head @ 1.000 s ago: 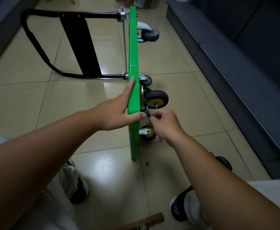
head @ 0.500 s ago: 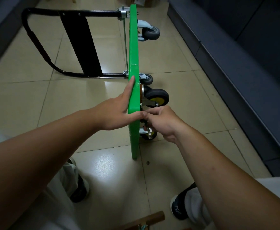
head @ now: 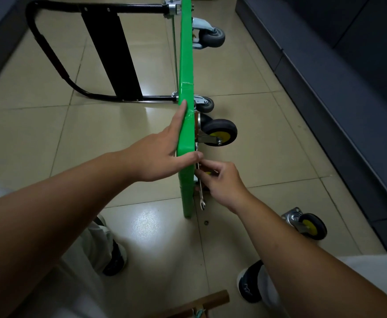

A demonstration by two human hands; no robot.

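Note:
A green platform cart [head: 185,65] stands on its side on the tiled floor, its black folding handle [head: 110,51] lying to the left. My left hand [head: 162,154] holds the deck's near top corner, forefinger along the edge and thumb wrapped over it. My right hand [head: 222,184] pinches a small silver wrench [head: 200,193] that hangs nearly vertical against the cart's underside, its open jaw pointing down. A black caster with a yellow hub [head: 220,134] is mounted just above my hand. Another yellow-hubbed caster is mostly hidden behind my right hand.
Two grey casters [head: 211,37] [head: 205,104] sit on the cart's far end. A loose yellow-hub caster [head: 307,226] lies on the floor at right. A small washer or nut [head: 206,222] lies near the deck's bottom. Dark furniture [head: 325,88] lines the right side. A wooden piece [head: 201,301] is at the bottom.
My right hand has shifted down and slightly right, swinging the wrench so it now hangs downward. The view tilted, revealing the loose caster at right. My left hand kept its hold.

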